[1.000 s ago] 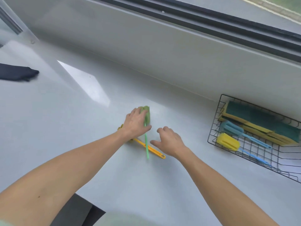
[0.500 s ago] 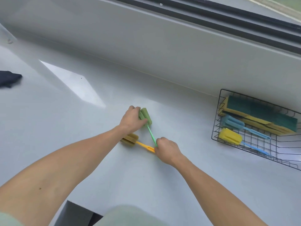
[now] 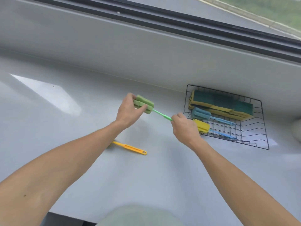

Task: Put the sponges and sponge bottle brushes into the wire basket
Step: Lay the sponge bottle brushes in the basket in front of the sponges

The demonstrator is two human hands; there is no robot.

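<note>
A green sponge bottle brush [image 3: 147, 106] hangs above the counter, held at both ends. My left hand [image 3: 128, 111] grips its sponge head, and my right hand [image 3: 184, 128] is closed on its green handle. The black wire basket [image 3: 263, 126] stands at the right against the wall, just beyond my right hand. In it lie yellow-and-green sponges [image 3: 221, 103], a blue bottle brush [image 3: 202, 113] and a yellow-headed brush with a blue handle [image 3: 202, 125]. An orange-handled brush [image 3: 130, 147] lies on the counter below my left forearm, which hides its head.
The grey counter [image 3: 65, 144] runs to a low wall and a window sill [image 3: 146, 38] at the back. A pale rounded object [image 3: 296, 129] shows at the right edge, past the basket. A bright patch of light lies on the counter at the left.
Both hands have lifted the green brush off the counter and carried it right, toward the basket. The orange-handled brush stays on the counter. The view has shifted right.
</note>
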